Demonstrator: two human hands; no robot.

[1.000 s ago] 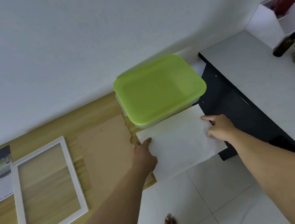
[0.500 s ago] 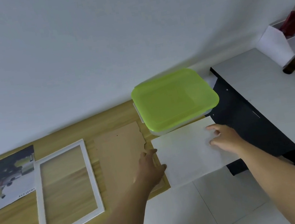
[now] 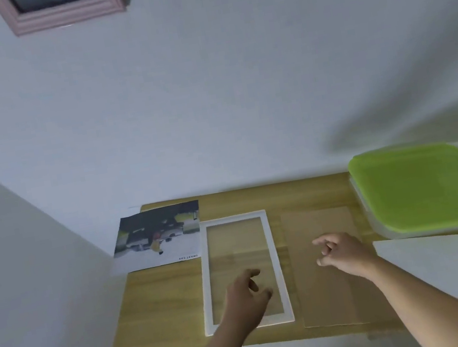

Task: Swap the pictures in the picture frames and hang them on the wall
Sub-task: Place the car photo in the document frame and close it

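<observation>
A moment ago both my hands were pressed flat on the white sheet of paper (image 3: pixel 449 263) at the right; now they have left it and moved over to the empty white rectangular picture frame (image 3: pixel 275 256) lying flat on the pale wooden bench (image 3: pixel 159 306). My left hand (image 3: pixel 247 297) hovers over the lower part of the frame, fingers loosely curled and holding nothing. My right hand (image 3: pixel 341 254) hangs over the brown cardboard backing board (image 3: pixel 318 225) just right of the frame, half open and also empty. I judge the sheet is set aside for now and the frame is next to be handled.

The printed photo with the dark and yellow scene (image 3: pixel 157 240) lies at the bench's far left corner, its edge touching the frame's top corner. A lime-green lidded plastic box (image 3: pixel 424 186) sits at the right.

On the wall above, a pink moulded picture frame (image 3: pixel 67 9) is cut off by the top edge, so its picture is unreadable. My left hand covers part of the white frame's lower rail, and motion blur softens everything.
</observation>
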